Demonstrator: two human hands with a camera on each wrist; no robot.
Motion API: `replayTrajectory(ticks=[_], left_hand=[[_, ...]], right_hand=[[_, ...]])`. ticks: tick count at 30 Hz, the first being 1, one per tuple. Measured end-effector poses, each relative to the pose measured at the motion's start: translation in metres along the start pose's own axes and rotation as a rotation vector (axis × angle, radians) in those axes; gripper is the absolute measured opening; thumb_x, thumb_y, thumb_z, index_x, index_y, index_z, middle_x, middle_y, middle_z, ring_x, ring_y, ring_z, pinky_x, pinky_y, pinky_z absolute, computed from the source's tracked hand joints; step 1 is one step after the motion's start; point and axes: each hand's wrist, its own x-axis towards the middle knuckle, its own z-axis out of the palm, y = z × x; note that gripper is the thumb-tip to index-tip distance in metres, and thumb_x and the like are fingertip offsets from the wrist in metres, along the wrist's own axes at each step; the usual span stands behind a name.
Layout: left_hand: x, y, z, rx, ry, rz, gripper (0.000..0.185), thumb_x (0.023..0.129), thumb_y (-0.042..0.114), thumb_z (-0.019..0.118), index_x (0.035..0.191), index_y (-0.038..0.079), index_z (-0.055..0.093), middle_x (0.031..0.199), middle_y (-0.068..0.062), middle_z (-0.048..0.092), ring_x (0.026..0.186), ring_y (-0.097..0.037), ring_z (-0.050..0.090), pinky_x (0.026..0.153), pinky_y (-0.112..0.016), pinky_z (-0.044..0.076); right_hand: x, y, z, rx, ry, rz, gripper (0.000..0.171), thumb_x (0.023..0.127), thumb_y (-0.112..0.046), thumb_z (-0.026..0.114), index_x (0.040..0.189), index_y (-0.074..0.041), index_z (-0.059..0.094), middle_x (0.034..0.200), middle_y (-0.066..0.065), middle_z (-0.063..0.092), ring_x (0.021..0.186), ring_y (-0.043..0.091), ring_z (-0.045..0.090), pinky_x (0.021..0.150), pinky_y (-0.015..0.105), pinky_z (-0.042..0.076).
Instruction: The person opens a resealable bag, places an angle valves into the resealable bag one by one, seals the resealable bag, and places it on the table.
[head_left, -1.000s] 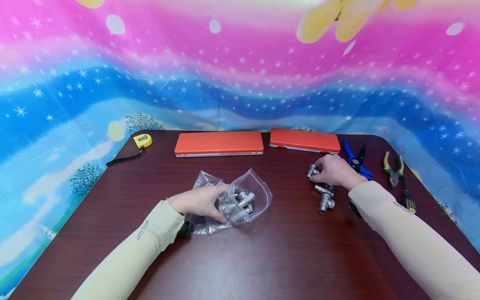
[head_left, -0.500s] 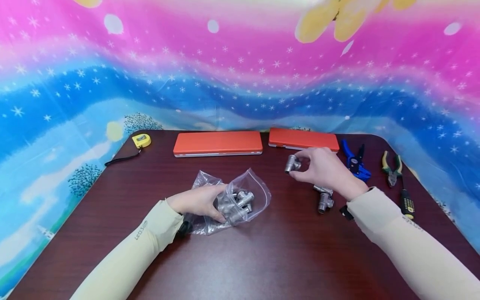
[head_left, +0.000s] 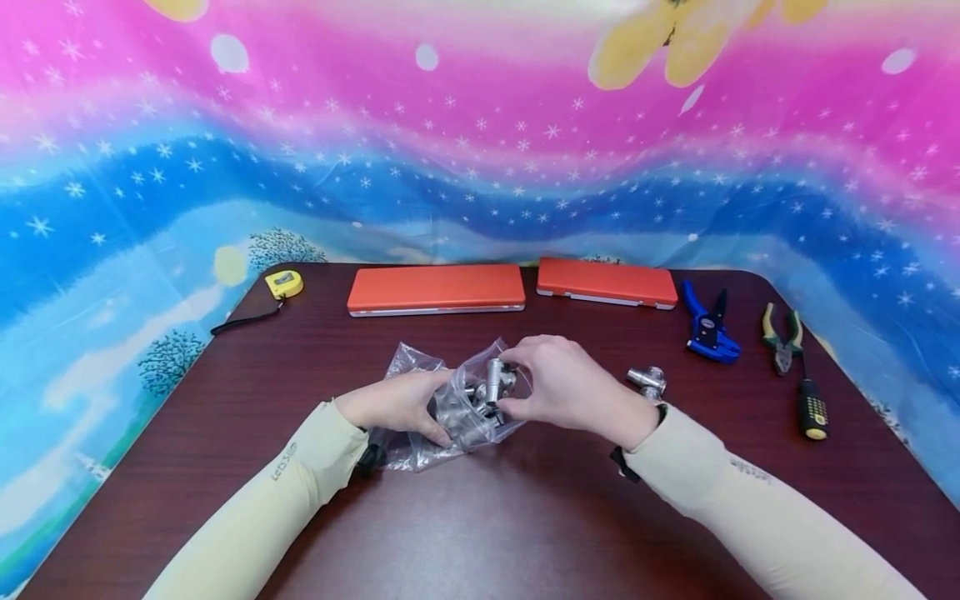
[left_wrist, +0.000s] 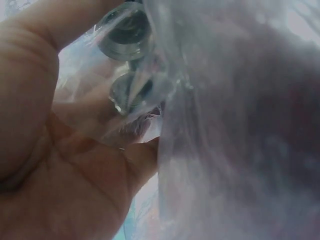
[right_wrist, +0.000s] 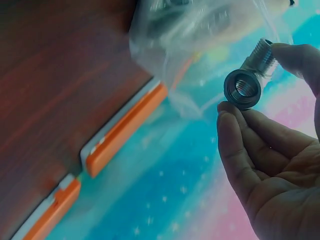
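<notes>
A clear plastic bag (head_left: pixel 450 400) with several metal pipe fittings inside lies on the dark wooden table (head_left: pixel 480 517). My left hand (head_left: pixel 397 404) grips the bag's left side, its fingers curled on the plastic (left_wrist: pixel 150 100). My right hand (head_left: pixel 555 387) pinches a threaded metal fitting (head_left: pixel 493 382) between thumb and fingers, right at the bag's open mouth. In the right wrist view that fitting (right_wrist: pixel 247 82) shows its threaded bore, with the bag (right_wrist: pixel 200 30) just beyond it. Another metal fitting (head_left: pixel 648 381) lies on the table to the right of my right hand.
Two orange flat cases (head_left: pixel 437 288) (head_left: pixel 606 282) lie along the far edge. A yellow tape measure (head_left: pixel 285 283) sits far left. Blue pliers (head_left: pixel 707 327), green-handled pliers (head_left: pixel 780 333) and a black-and-yellow screwdriver (head_left: pixel 812 408) lie at the right.
My right hand picked a fitting from the group at the right, lifted it and carried it left to the bag's mouth. The left hand stayed on the bag.
</notes>
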Motion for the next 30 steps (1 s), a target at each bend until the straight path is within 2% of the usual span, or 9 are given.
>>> replayTrajectory(ticks=[5, 11, 14, 17, 22, 26, 30], left_hand=[[0.002, 0.000, 0.001, 0.016, -0.002, 0.000, 0.081, 0.068, 0.026, 0.092, 0.136, 0.009, 0.052, 0.119, 0.001, 0.063, 0.106, -0.012, 0.058, 0.095, -0.035, 0.046], [0.003, 0.003, -0.001, 0.005, -0.016, 0.006, 0.083, 0.068, 0.025, 0.092, 0.138, 0.009, 0.051, 0.121, 0.001, 0.063, 0.107, -0.012, 0.058, 0.096, -0.034, 0.046], [0.003, 0.004, -0.002, 0.000, -0.018, 0.012, 0.085, 0.068, 0.024, 0.092, 0.141, 0.010, 0.050, 0.126, 0.000, 0.062, 0.111, -0.013, 0.057, 0.099, -0.035, 0.044], [0.003, 0.004, -0.002, 0.004, -0.015, 0.013, 0.085, 0.068, 0.024, 0.093, 0.140, 0.010, 0.050, 0.127, -0.001, 0.061, 0.112, -0.014, 0.057, 0.100, -0.036, 0.044], [0.002, 0.005, -0.002, 0.022, -0.021, -0.035, 0.088, 0.070, 0.027, 0.092, 0.143, 0.008, 0.048, 0.131, -0.004, 0.059, 0.118, -0.016, 0.055, 0.102, -0.037, 0.043], [0.000, 0.004, -0.002, 0.034, -0.032, -0.075, 0.094, 0.071, 0.028, 0.091, 0.147, 0.005, 0.042, 0.141, -0.007, 0.053, 0.127, -0.019, 0.050, 0.106, -0.039, 0.040], [-0.002, 0.003, -0.002, 0.041, -0.031, -0.077, 0.094, 0.071, 0.028, 0.091, 0.147, 0.002, 0.042, 0.141, -0.010, 0.053, 0.128, -0.022, 0.050, 0.105, -0.041, 0.041]], right_hand=[[0.012, -0.006, 0.016, -0.004, -0.024, -0.016, 0.048, 0.076, -0.035, 0.084, 0.112, -0.005, 0.073, 0.102, 0.003, 0.072, 0.090, 0.016, 0.065, 0.081, 0.035, 0.053], [0.019, -0.010, 0.026, -0.018, -0.071, -0.009, 0.037, 0.076, -0.034, 0.084, 0.104, -0.012, 0.076, 0.086, -0.004, 0.070, 0.074, 0.011, 0.058, 0.066, 0.031, 0.050], [0.017, -0.009, 0.024, -0.019, -0.090, 0.009, 0.037, 0.077, -0.032, 0.084, 0.107, -0.011, 0.076, 0.089, -0.002, 0.071, 0.075, 0.011, 0.057, 0.067, 0.031, 0.050], [0.012, -0.005, 0.016, -0.044, -0.084, 0.015, 0.037, 0.079, -0.031, 0.082, 0.109, -0.010, 0.076, 0.092, 0.000, 0.072, 0.079, 0.013, 0.058, 0.072, 0.033, 0.050], [-0.005, 0.014, -0.011, -0.068, -0.053, 0.069, 0.038, 0.082, -0.029, 0.082, 0.111, -0.006, 0.075, 0.095, 0.004, 0.072, 0.086, 0.019, 0.063, 0.079, 0.037, 0.052], [-0.025, 0.037, -0.035, -0.055, -0.052, 0.176, 0.037, 0.085, -0.025, 0.080, 0.116, -0.004, 0.073, 0.110, 0.012, 0.071, 0.102, 0.029, 0.065, 0.089, 0.046, 0.051], [-0.050, 0.060, -0.051, -0.056, -0.086, 0.293, 0.037, 0.088, -0.022, 0.077, 0.119, -0.003, 0.071, 0.117, 0.016, 0.068, 0.104, 0.032, 0.064, 0.085, 0.049, 0.053]])
